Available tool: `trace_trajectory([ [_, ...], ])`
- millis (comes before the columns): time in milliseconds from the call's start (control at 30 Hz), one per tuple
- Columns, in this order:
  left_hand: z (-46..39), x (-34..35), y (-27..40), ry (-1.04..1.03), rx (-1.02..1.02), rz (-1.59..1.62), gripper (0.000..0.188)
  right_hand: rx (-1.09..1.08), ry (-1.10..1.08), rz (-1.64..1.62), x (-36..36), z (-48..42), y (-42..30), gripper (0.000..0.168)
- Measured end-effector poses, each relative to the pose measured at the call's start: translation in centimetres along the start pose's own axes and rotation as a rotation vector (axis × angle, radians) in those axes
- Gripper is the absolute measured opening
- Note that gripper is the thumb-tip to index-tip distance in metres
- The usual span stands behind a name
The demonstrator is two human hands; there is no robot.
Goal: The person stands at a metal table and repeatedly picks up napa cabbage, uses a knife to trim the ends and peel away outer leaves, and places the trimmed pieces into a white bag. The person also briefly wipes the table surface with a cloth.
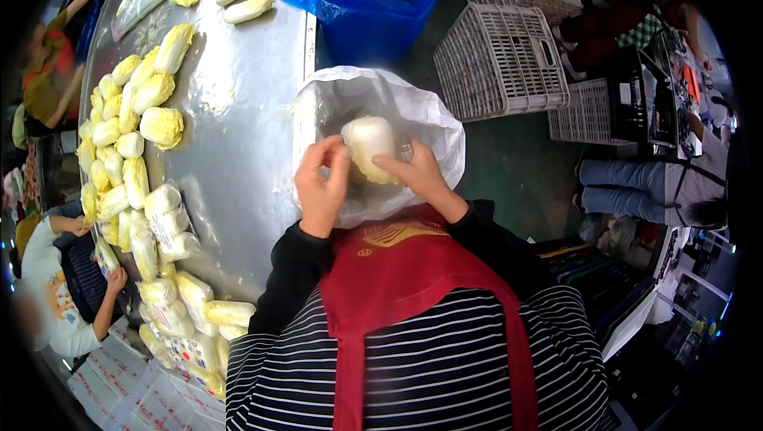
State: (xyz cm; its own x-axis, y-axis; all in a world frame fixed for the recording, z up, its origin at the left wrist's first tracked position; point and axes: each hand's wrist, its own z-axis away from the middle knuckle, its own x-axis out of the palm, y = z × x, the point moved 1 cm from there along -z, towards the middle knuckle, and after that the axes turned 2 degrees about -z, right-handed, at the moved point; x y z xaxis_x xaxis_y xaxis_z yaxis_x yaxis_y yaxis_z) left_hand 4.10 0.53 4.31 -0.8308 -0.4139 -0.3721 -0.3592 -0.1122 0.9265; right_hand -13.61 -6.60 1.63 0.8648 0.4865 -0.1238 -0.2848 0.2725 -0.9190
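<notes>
A pale napa cabbage heart (371, 136) is over the mouth of a white plastic sack (450, 133) in front of me. My right hand (422, 173) grips it from the right, thumb across its near side. On the other side, my left hand (325, 183) has its thumb and fingertips drawn together at the cabbage's left edge. Blur hides whether those fingertips pinch a leaf. More yellowish pieces, partly hidden by the cabbage and my hands, show dimly inside the sack.
A metal table (238, 133) on the left bears a heap of napa cabbages (113, 145) and bagged cabbages (170, 222). Beyond the sack hangs a blue plastic bag (375, 19). White plastic crates (501, 61) stand at the right. Co-workers are across the table and at far right.
</notes>
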Motion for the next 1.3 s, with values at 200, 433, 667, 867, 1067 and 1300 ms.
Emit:
trace_trajectory([
  [200,-0.5,2.0,-1.9,-0.037,-0.140,0.108,0.041,-0.236,0.088,0.187,1.5,0.2,-1.1,0.047],
  [433,-1.1,1.6,-3.4,-0.238,-0.360,0.400,0.045,-0.274,0.110,0.223,2.0,1.0,-1.1,0.042],
  [667,-0.3,1.1,-5.2,-0.369,-0.510,0.734,0.039,-0.035,0.045,0.188,1.6,0.8,-1.2,0.044],
  [867,0.7,0.4,-6.3,-0.285,-0.605,0.850,0.051,-0.221,0.188,0.338,0.6,-0.6,1.1,0.063],
  [1067,1.6,1.6,-5.3,-0.231,-0.593,0.934,0.049,-0.114,-0.112,0.093,2.6,-0.7,-1.0,0.063],
  [1300,0.9,1.1,-5.5,-0.096,-0.523,0.979,0.051,-0.066,0.025,0.021,0.9,-0.9,0.6,0.057],
])
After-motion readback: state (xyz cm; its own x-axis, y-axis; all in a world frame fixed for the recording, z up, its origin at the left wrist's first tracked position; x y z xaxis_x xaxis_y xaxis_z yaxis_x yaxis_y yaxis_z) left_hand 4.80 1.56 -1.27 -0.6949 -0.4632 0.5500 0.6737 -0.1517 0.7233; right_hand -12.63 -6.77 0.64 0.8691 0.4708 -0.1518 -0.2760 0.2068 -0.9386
